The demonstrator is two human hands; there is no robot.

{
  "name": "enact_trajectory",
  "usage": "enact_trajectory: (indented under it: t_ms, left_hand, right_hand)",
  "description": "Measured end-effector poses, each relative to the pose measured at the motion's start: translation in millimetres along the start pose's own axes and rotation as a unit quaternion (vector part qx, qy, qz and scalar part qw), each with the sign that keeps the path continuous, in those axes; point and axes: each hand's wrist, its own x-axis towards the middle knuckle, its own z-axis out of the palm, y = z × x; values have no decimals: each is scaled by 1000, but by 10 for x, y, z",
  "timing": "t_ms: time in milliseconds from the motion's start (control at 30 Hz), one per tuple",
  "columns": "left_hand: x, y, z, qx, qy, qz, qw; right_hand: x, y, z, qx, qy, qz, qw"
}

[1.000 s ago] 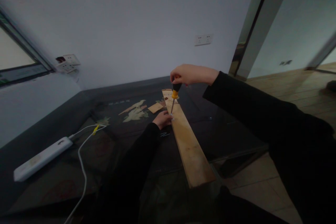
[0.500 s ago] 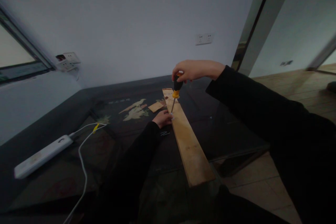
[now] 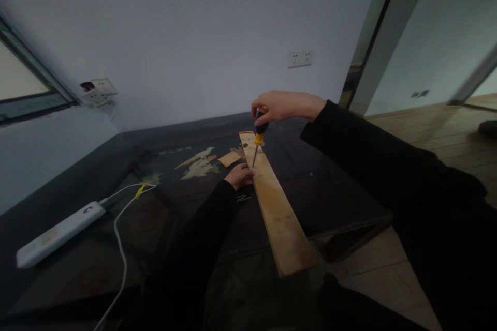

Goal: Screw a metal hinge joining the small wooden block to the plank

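My right hand (image 3: pixel 277 106) is wrapped from above round the black and yellow handle of a screwdriver (image 3: pixel 259 137). The screwdriver stands nearly upright, its shaft pointing down to the left edge of a long wooden board (image 3: pixel 281 217). Beside that edge, my left hand (image 3: pixel 239 176) has its fingers pinched together at the screwdriver's tip. What lies between those fingertips is too small to make out. A few thin screws or nails (image 3: pixel 244 198) lie on the dark table just below my left hand.
The glossy dark table (image 3: pixel 326 191) carries a small square wood piece (image 3: pixel 229 159) and a white power strip (image 3: pixel 60 232) with a white cable (image 3: pixel 123 248). The board's near end juts past the table edge. A wall with sockets (image 3: pixel 300 59) stands behind.
The view has shifted slightly. My right hand has turned a little round the screwdriver handle, while the tip and my left hand stay at the same spot on the board.
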Motion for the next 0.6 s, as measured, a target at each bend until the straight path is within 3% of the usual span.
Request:
enact_trajectory:
  t_ms: [100,267,367,433,600]
  left_hand:
    - [-9,4,-2,-2,-3,0,1000]
    - [-4,17,17,-2,8,-8,1000]
    - [-2,16,12,2,-6,-3,1000]
    - [-5,14,3,4,-19,3,1000]
    - [-18,19,-2,2,-10,3,1000]
  right_hand:
    - [-15,-3,-39,-10,-21,-22,999]
    - [-29,-178,156,-91,91,80,988]
    - [-22,-207,219,-84,136,118,980]
    - [-6,-151,178,-51,119,103,986]
    - [40,6,-5,9,-10,-1,1000]
